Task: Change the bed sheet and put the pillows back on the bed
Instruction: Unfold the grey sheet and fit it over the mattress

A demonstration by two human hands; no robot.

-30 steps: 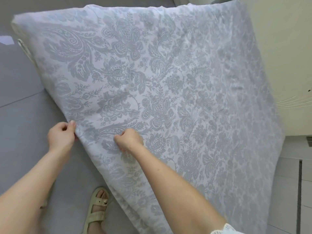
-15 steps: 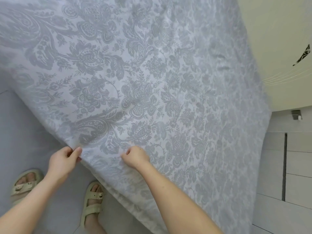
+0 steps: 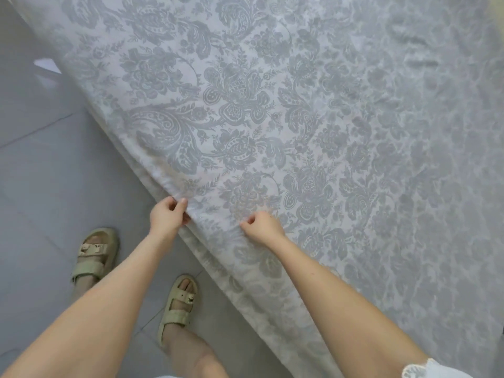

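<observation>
- Grey-white damask bed sheet (image 3: 300,118) spread over the bed, near edge hanging toward the tiled floor (image 3: 41,186).
- Left hand (image 3: 169,216) at that near edge, grip pinched on the sheet fabric; right hand (image 3: 263,226) just inboard, grip bunched on the sheet too.
- Risk: uneven pull skews the sheet or drags the far edge off; thin pinch may slip.

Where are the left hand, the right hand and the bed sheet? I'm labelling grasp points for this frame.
left hand (image 3: 167,215), head view, back of the hand, which pinches the sheet's edge.
right hand (image 3: 263,223), head view, knuckles of the curled hand.
bed sheet (image 3: 300,105), head view, flat patterned top surface.
</observation>
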